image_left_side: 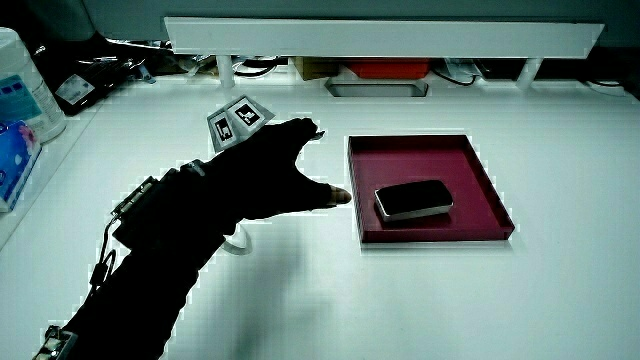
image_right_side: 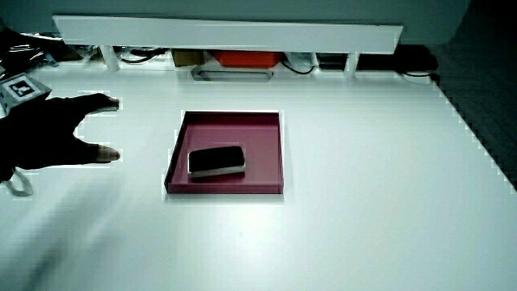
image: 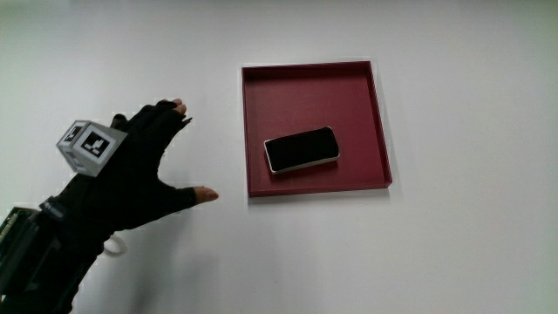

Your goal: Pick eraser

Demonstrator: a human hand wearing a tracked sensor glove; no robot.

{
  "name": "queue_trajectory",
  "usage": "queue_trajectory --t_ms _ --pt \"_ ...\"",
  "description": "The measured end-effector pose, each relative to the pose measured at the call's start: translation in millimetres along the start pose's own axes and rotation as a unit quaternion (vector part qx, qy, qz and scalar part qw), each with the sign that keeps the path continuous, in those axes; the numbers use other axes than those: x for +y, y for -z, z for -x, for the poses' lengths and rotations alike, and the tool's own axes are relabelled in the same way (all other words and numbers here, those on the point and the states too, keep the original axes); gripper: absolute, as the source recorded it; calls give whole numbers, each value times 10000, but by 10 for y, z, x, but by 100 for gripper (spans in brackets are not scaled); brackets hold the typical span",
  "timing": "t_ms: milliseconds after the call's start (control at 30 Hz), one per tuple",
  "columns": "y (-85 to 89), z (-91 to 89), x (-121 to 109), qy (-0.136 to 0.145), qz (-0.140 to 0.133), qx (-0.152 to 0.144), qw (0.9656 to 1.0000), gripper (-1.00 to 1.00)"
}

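Note:
A black eraser [image: 302,149] with a pale rim lies flat in a shallow dark red tray [image: 312,76]; both side views show the eraser [image_left_side: 413,199] [image_right_side: 216,160] in the tray [image_left_side: 409,144] [image_right_side: 233,120] too. The gloved hand [image: 148,166] hovers over the bare white table beside the tray, fingers spread and thumb stretched toward the tray's near corner, holding nothing. A patterned cube [image: 87,145] sits on its back. The hand [image_left_side: 262,175] [image_right_side: 56,133] appears the same way in both side views.
A low white partition [image_left_side: 380,36] [image_right_side: 226,32] runs along the table's edge farthest from the person, with cables and a red box under it. In a side view, a white and blue container [image_left_side: 22,100] stands at the table's edge beside the forearm.

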Motion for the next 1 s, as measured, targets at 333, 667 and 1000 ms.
queue_trajectory --t_ms 333,667,1000 --pt "61 -216 308 -233 237 -381 9987 0" --pt "237 -375 626 -67 412 -513 9978 0" --pt "537 -428 984 345 400 -345 9980 0"
